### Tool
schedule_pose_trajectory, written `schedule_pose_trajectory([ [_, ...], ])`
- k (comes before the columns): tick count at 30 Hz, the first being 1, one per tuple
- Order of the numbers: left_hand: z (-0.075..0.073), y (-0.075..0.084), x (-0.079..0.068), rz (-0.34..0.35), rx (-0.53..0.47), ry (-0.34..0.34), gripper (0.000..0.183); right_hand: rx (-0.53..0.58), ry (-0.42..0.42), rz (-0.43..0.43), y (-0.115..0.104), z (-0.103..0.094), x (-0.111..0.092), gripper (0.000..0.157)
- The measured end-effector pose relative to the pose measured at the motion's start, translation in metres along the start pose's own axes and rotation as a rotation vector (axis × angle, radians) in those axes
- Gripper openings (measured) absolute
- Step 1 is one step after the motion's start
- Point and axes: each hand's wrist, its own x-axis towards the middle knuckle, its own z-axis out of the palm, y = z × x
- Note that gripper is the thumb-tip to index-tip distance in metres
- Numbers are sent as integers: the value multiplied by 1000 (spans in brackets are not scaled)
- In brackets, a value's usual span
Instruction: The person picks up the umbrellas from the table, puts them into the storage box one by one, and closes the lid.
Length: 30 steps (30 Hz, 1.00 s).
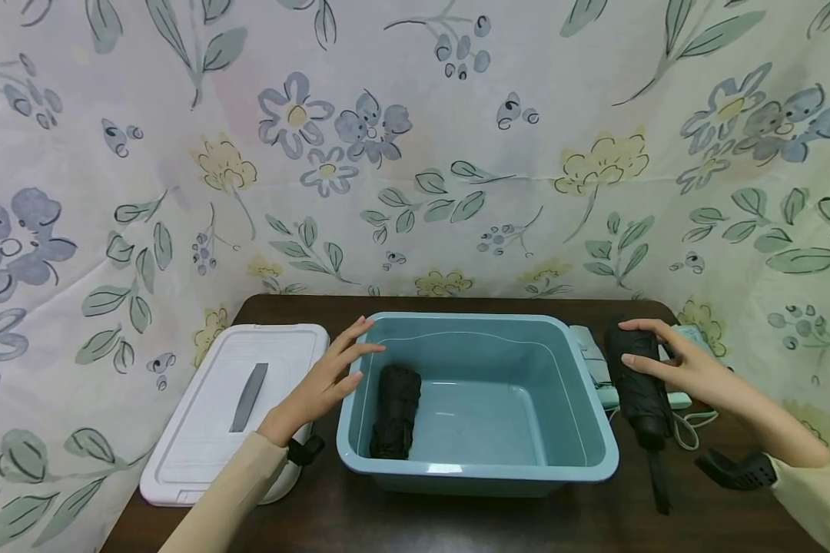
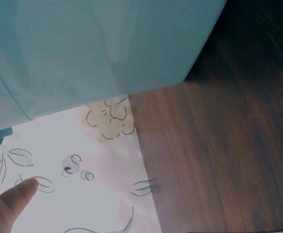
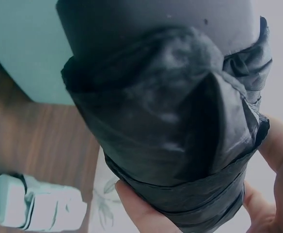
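Observation:
My right hand (image 1: 671,357) grips a folded black umbrella (image 1: 639,388) to the right of a blue plastic bin (image 1: 477,470). The umbrella slants downward, with its handle end and a dark strap hanging toward me. Close up in the right wrist view, the wrinkled fabric of the umbrella (image 3: 180,131) fills the middle, with a thumb and fingers wrapped around it. A second black folded bundle (image 1: 396,411) lies inside the bin along its left wall. At the bin's left rim, my left hand (image 1: 328,376) has its fingers spread and holds nothing.
A white lidded box (image 1: 207,415) with a grey handle stands left of the bin. Behind the umbrella lie pale mint items (image 1: 591,353) with a white cord (image 1: 692,430). Everything rests on a dark wooden table (image 1: 456,526) before a floral curtain (image 1: 415,253).

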Motion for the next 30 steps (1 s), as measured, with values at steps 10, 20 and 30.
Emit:
schedule_pose_trajectory([
  [10,0,-1,0,14,7,-5,41,53,-17,20,-17,0,5,55],
  [20,-1,-1,0,-1,14,-10,41,152,-52,8,-32,-4,17,53],
  [30,0,-1,-1,3,12,-6,41,88,-21,-2,-52,2,23,55],
])
